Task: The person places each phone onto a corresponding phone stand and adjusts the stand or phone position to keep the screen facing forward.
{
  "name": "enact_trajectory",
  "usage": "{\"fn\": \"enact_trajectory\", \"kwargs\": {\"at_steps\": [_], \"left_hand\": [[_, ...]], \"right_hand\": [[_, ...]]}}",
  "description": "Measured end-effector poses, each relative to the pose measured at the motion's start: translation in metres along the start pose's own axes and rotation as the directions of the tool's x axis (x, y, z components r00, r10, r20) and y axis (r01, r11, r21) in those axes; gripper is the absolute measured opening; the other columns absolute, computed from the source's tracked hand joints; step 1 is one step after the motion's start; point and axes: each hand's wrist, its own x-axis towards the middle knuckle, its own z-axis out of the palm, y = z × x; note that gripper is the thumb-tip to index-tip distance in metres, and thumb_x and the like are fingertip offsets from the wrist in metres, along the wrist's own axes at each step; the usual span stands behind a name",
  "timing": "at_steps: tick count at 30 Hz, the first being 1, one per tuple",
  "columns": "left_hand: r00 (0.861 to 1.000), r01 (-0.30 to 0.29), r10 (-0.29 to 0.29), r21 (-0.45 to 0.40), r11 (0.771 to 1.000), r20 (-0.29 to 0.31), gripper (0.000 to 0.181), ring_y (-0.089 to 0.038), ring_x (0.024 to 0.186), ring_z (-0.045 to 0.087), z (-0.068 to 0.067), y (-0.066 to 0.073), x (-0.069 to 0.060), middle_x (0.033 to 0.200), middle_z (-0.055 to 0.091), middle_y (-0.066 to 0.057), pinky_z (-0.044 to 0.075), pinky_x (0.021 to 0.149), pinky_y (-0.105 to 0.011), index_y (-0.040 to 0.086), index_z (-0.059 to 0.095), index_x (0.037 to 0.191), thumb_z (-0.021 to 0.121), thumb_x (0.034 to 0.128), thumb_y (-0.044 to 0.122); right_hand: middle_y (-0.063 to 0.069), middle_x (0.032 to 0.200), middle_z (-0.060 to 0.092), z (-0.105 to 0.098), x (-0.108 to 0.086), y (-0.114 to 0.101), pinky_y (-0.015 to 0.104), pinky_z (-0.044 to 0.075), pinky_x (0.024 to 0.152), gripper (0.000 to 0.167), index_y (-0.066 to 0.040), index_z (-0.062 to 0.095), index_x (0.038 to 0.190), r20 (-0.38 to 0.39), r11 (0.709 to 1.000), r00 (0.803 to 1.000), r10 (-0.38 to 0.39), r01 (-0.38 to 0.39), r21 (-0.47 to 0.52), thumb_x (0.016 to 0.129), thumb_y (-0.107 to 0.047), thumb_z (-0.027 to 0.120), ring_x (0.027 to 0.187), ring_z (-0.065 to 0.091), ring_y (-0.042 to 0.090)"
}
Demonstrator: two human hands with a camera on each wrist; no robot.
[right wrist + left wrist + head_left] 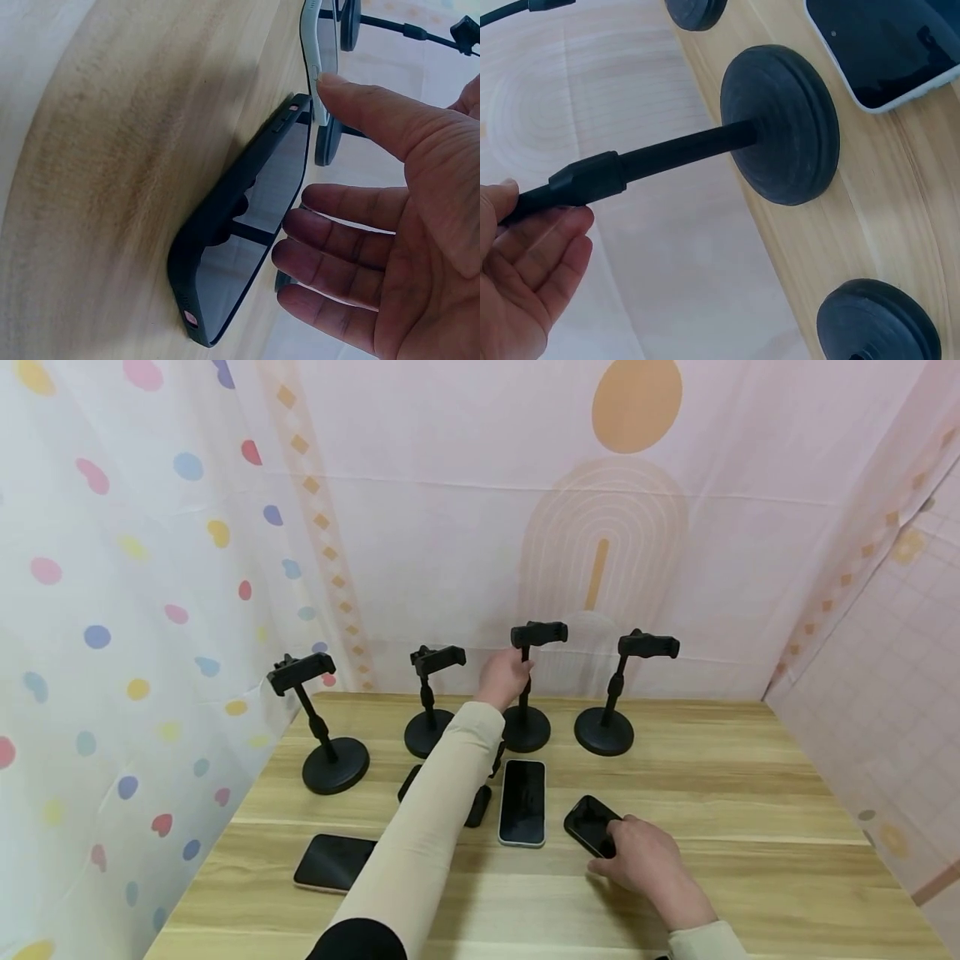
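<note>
My left hand pinches the upper pole of a black phone stand, third from the left, just below its clamp; in the left wrist view the fingers and thumb close round the thin pole above the collar, and the round base shows fully. My right hand is at the right edge of a dark phone lying on the table. In the right wrist view its fingers are extended beside the black-cased phone, thumb apart from them; whether they touch it, I cannot tell.
Other black stands are at the left, centre-left and right. A white-edged phone lies in the middle, another phone at front left. Dark items lie partly behind my left sleeve. Patterned curtains hang behind the table.
</note>
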Motion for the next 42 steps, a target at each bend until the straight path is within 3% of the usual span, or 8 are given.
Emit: {"fn": "enact_trajectory", "kwargs": {"at_steps": [6,10,18,30,42], "left_hand": [[0.997,-0.071,0.070,0.028,0.997,0.008,0.023,-0.023,0.075,0.063,0.001,-0.001,0.000,0.088,0.068,-0.011,0.051,0.068,-0.035,0.001,0.070,0.099,0.056,0.1029,0.019],[0.994,-0.111,0.110,0.040,0.993,0.016,0.023,-0.024,0.074,0.063,0.003,0.000,-0.002,0.090,0.066,-0.013,0.052,0.067,-0.034,-0.001,0.069,0.106,0.056,0.1030,0.018],[0.993,-0.113,0.112,0.020,0.993,0.032,0.023,-0.022,0.076,0.059,0.004,0.002,-0.008,0.094,0.063,-0.011,0.049,0.067,-0.033,0.001,0.067,0.110,0.055,0.1035,0.019],[0.990,-0.143,0.142,0.030,0.989,0.015,0.021,-0.022,0.072,0.060,0.004,0.002,-0.017,0.085,0.065,-0.008,0.048,0.067,-0.034,0.004,0.066,0.105,0.053,0.1044,0.022],[0.994,-0.105,0.106,-0.020,0.994,0.035,0.021,-0.023,0.074,0.061,0.006,0.000,-0.019,0.087,0.065,-0.009,0.049,0.069,-0.035,0.004,0.064,0.108,0.054,0.1045,0.022]], "right_hand": [[0.004,0.075,0.054,-0.001,0.003,0.000,0.039,0.044,0.060,0.045,-0.003,0.068,0.092,-0.013,1.000,1.000,-0.009,0.009,-0.006,0.073,-0.041,0.085,0.065,0.048,0.019],[0.004,0.075,0.054,-0.002,0.005,0.001,0.039,0.044,0.060,0.045,-0.003,0.068,0.091,-0.012,1.000,1.000,-0.008,0.008,-0.002,0.074,-0.041,0.085,0.065,0.048,0.019],[0.004,0.077,0.056,-0.001,0.008,0.002,0.039,0.045,0.061,0.047,-0.003,0.069,0.095,0.003,1.000,1.000,0.002,-0.002,0.005,0.074,-0.042,0.084,0.066,0.049,0.019],[0.005,0.081,0.059,-0.003,0.012,0.005,0.039,0.046,0.063,0.051,-0.001,0.069,0.102,-0.003,1.000,1.000,0.007,-0.007,-0.008,0.076,-0.044,0.083,0.069,0.051,0.019],[0.015,0.096,0.059,-0.004,0.014,0.011,0.045,0.050,0.068,0.063,0.003,0.067,0.115,0.035,0.998,0.997,0.063,-0.063,0.001,0.076,-0.044,0.083,0.077,0.057,0.025]]}}
